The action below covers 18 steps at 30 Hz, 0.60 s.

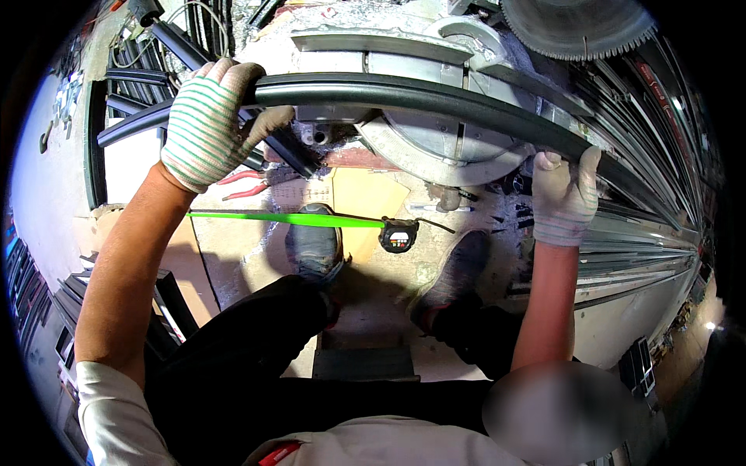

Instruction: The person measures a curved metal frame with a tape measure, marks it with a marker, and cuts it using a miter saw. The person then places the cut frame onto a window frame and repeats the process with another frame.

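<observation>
Bar (373,89) held over saw (423,144) | left hand (214,128): grip wrapped round it | right hand (566,198): grip pinching its edge | risk: right fingertips slipping could let it swing, scraping saw

Left hand (206,128) hides a stretch of dark profile (404,89); profile's far right end hard to make out against stacked strips (622,260). Saw blade (583,31) cut by top edge, shirt (365,443) by bottom. Blurred patch (563,412), lower right. Tape measure (398,236) label too small.
</observation>
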Tool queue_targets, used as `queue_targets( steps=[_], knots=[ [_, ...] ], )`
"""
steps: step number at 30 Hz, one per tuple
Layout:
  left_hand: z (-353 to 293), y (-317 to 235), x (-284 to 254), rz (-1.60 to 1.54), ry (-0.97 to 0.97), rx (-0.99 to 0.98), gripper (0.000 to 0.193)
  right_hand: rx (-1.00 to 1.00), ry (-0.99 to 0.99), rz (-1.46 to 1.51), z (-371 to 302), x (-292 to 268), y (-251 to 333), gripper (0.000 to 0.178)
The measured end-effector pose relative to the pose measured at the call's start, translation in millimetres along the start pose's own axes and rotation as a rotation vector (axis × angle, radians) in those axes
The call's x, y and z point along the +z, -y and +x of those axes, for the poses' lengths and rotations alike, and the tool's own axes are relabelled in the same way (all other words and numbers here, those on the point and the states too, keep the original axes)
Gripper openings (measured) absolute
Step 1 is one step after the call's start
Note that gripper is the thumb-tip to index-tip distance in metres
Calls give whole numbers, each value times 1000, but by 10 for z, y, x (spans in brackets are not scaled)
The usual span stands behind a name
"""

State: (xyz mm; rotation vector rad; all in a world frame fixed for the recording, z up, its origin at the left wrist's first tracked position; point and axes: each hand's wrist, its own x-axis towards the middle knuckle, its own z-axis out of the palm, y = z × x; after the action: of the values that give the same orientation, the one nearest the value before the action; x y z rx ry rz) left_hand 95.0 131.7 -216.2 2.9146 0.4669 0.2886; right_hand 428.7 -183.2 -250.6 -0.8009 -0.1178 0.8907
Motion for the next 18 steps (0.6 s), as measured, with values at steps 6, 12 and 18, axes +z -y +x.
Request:
queue_targets(
  steps=[6,12,18],
  knots=[
    [113,55,179,-106,98,-44,45,37,-13,65,286,-199,-15,46],
    [232,141,347,-250,265,-208,46,131,-75,110,510,-619,-90,43],
    [370,233,528,-229,340,-308,48,157,-256,109,653,-800,-148,44]
  ],
)
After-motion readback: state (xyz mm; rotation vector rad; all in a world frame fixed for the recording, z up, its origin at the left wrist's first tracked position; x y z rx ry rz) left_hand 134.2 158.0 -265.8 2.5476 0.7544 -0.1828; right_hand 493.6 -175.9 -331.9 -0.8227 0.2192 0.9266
